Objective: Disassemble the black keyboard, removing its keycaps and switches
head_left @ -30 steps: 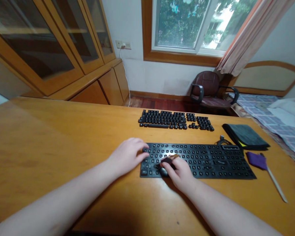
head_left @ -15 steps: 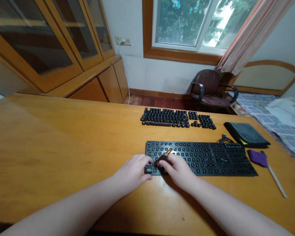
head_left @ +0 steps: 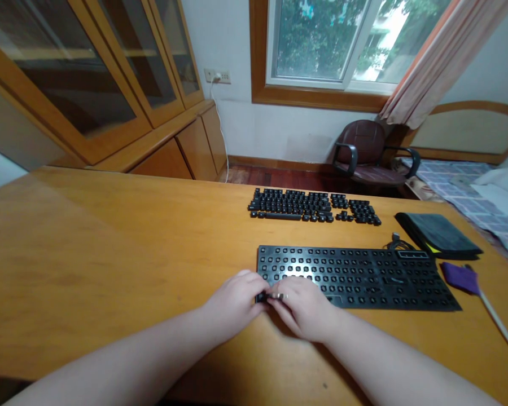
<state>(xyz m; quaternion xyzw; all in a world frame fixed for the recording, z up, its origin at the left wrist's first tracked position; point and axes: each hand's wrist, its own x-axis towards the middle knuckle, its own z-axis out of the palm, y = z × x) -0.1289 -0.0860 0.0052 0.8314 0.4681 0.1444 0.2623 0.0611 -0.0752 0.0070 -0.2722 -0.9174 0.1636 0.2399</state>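
Observation:
A black keyboard (head_left: 355, 276) with its keycaps off lies flat on the desk, showing rows of bare key stems. At its near left corner my left hand (head_left: 239, 299) is closed, thumb and fingertips around a black keycap (head_left: 260, 297). My right hand (head_left: 307, 307) is closed on a small slim tool (head_left: 279, 296), with a dark part and a shiny metal end; its exact kind is not clear. The tool's dark end meets the keycap between both hands. My fingers partly hide the keycap and the corner of the keyboard.
Loose black keycaps (head_left: 296, 203) lie in keyboard order behind the keyboard. To the right are a coiled cable (head_left: 400, 243), a dark folder-like item (head_left: 442, 232), and a purple cloth (head_left: 459, 277) by a pale stick (head_left: 499, 324). A chair (head_left: 362, 146) stands beyond the wooden desk (head_left: 110, 248).
My right hand has turned and lowered the tool toward the near left corner, closer to my left hand. My left fingers have closed in around the keycap. The view has shifted slightly.

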